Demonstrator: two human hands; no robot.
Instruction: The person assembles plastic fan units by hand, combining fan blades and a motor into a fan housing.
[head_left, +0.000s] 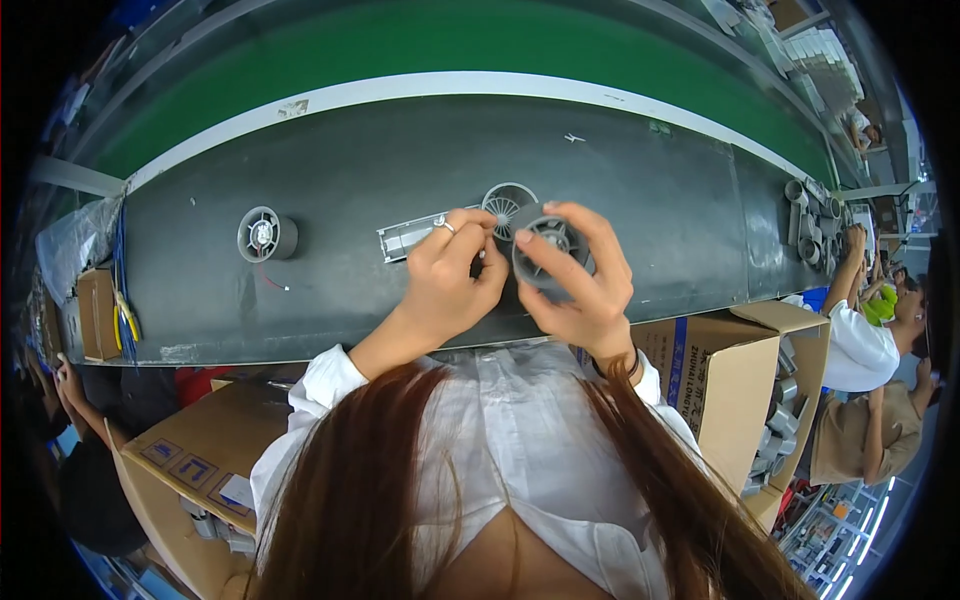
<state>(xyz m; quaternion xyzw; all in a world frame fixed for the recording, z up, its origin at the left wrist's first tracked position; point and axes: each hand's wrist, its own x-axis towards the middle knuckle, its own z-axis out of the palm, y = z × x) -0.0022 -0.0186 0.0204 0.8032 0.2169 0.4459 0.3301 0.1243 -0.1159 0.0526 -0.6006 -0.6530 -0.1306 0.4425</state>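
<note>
Gripping a grey fan housing [560, 238] across its face and rim with the right hand [597, 300], above the dark bench [340, 190], just to the near right of a grey grilled cylinder [503, 206]; curling the left hand [452, 277] alongside, cannot tell whether pinching anything; probably light, stiff and smooth, with fragile blades, best held by the outer wall

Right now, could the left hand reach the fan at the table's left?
Probably yes: only a pale frame lies partly between the left hand and that fan, seemingly low enough to clear.
</note>
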